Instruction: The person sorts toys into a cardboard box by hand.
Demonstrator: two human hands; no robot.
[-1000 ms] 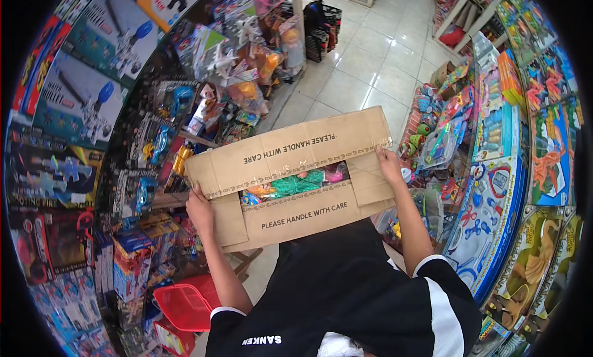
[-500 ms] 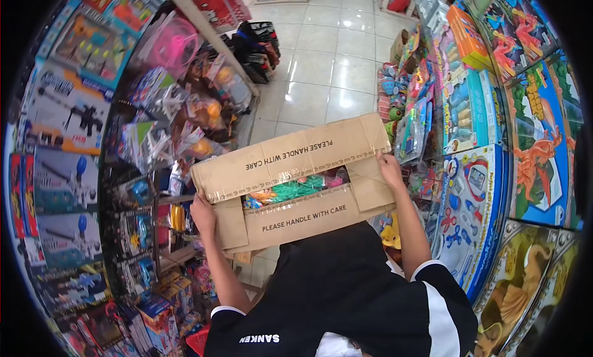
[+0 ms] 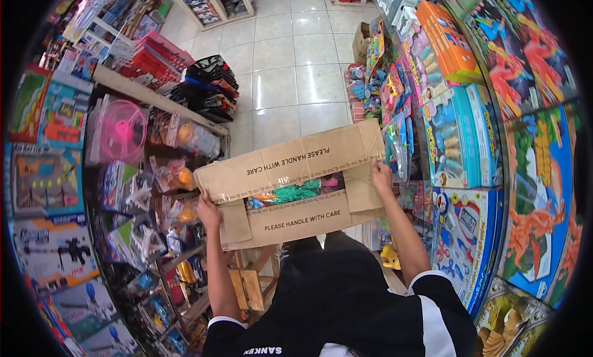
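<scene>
Cardboard box (image 3: 296, 162), printed PLEASE HANDLE WITH CARE, is held up in front of the person above the tiled floor (image 3: 290, 85) of a shop aisle. Its top flaps are parted, so packed toys (image 3: 293, 192) show in the gap. The left hand (image 3: 209, 212) grips its 9 o'clock end and the right hand (image 3: 381, 174) its 3 o'clock end, the fingers of each clamped on the cardboard edge, with toy shelves (image 3: 154, 97) at 9 o'clock.
</scene>
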